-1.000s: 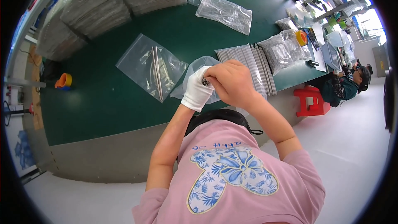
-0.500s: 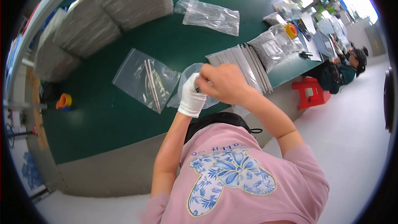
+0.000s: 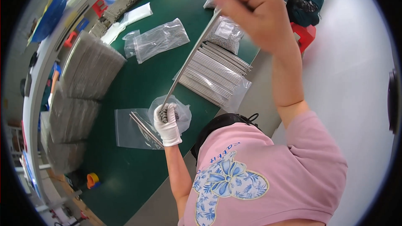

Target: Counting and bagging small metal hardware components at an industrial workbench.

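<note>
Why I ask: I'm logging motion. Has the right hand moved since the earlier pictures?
Yes: against the row of rods, the right hand moved up and rightward in view.

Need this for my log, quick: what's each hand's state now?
Left hand: closed around a bundle of rods.
Right hand: closed on one long rod.

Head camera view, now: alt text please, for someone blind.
A person's raised bare right hand holds one end of a long grey rod; its other end meets the white-gloved left hand, which grips a metallic cluster. Around them, a green table carries clear plastic bags and rows of thin rods.
</note>
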### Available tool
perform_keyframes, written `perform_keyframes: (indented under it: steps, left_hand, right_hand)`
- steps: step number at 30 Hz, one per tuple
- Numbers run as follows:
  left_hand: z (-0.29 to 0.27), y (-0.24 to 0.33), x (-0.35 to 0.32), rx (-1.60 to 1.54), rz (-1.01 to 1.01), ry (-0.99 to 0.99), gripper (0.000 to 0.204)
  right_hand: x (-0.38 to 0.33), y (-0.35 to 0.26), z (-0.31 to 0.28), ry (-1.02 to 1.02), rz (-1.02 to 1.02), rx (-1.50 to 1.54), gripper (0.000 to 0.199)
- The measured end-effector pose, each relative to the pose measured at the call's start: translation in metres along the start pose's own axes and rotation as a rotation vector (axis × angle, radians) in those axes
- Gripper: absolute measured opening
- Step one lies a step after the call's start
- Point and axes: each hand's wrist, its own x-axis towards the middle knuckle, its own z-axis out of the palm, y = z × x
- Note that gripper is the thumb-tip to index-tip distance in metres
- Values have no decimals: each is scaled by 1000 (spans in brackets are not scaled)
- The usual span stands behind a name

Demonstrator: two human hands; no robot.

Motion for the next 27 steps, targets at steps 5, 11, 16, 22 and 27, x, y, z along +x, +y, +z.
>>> perform_keyframes:
  steps: [5, 11, 16, 22, 27]
  left_hand:
    - [0, 9, 4, -23, -37, 3, 10]
    - [4, 11, -5, 38, 36, -7, 9]
    - [9, 12, -5, 45, 14, -48, 9]
    - [10, 15, -9, 71, 19, -17, 10]
    - [13, 17, -12, 86, 48, 35, 11]
  right_hand:
    - [-100, 109, -21, 189, 696, 99, 22]
    - [-232, 177, 22, 526, 894, -154, 23]
    - [-275, 205, 47, 505, 1084, -339, 28]
    - [-306, 232, 81, 373, 1404, -251, 29]
    - [-300, 228, 90, 173, 1463, -247, 30]
